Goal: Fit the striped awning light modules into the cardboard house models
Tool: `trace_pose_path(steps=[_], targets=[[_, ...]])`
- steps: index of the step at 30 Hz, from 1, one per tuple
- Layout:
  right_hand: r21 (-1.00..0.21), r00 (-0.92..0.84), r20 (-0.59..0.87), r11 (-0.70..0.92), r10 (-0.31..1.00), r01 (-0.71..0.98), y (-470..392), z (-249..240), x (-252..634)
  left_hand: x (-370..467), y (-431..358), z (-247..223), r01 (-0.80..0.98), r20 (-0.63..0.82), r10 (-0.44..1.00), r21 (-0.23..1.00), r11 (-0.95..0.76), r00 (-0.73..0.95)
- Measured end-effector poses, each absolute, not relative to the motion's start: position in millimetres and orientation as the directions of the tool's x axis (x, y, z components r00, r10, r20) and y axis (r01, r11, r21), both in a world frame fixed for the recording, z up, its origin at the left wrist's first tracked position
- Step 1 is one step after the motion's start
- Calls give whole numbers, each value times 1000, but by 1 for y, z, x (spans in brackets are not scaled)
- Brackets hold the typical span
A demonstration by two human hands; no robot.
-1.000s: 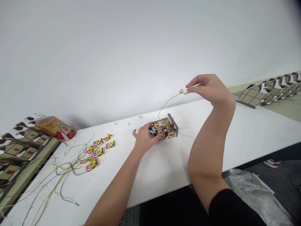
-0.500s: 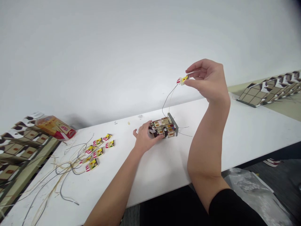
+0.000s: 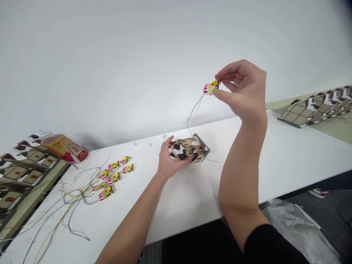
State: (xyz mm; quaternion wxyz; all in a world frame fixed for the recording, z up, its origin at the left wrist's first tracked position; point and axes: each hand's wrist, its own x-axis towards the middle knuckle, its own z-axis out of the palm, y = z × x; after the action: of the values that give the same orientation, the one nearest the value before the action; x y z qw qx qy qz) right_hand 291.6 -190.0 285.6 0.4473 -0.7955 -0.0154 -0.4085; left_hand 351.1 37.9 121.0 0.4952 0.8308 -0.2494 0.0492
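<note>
My left hand [image 3: 169, 161] is wrapped round the roof end of a small model house [image 3: 189, 150], which lies on its side on the white table [image 3: 187, 205]. The house has cream walls, tiny windows and a grey base plate facing right. Raised above it, my right hand [image 3: 244, 88] pinches a small model stall [image 3: 212, 87] with a red-and-white striped awning and a yellow front. A dark wire [image 3: 189, 119] and a pale one run from the stall down to the house. Thin wire ends stick out beyond the base plate.
Several similar stalls [image 3: 114, 178] lie at the left with long tangled wires [image 3: 79, 192]. Behind them, a drink bottle [image 3: 64, 146] rests beside a row of model houses [image 3: 30, 165]. More model houses [image 3: 313, 104] stand at the far right. A clear plastic bag [image 3: 297, 227] is below the table edge.
My right hand has lifted the stall slightly, up and to the left. Under my left hand the house has turned a little, and its wires now hang more slantwise.
</note>
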Motion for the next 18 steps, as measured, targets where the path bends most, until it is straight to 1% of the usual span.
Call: trace_pose_path(steps=[5, 10, 13, 15, 18], targets=[[-663, 645, 706, -593, -292, 457, -189, 283, 294, 348, 38, 127, -433, 371, -240, 844, -317, 897], [-603, 623, 762, -543, -175, 585, -195, 277, 300, 354, 39, 126, -380, 368, -98, 910, -169, 925], [-590, 631, 764, -536, -132, 603, -196, 277, 300, 358, 40, 124, -345, 340, -68, 934, -93, 938], [-587, 642, 759, -543, -111, 600, -195, 277, 299, 360, 42, 123, -336, 333, -55, 939, -73, 941], [-572, 647, 761, -532, -59, 624, -194, 278, 300, 362, 43, 121, -373, 370, -47, 926, -63, 928]])
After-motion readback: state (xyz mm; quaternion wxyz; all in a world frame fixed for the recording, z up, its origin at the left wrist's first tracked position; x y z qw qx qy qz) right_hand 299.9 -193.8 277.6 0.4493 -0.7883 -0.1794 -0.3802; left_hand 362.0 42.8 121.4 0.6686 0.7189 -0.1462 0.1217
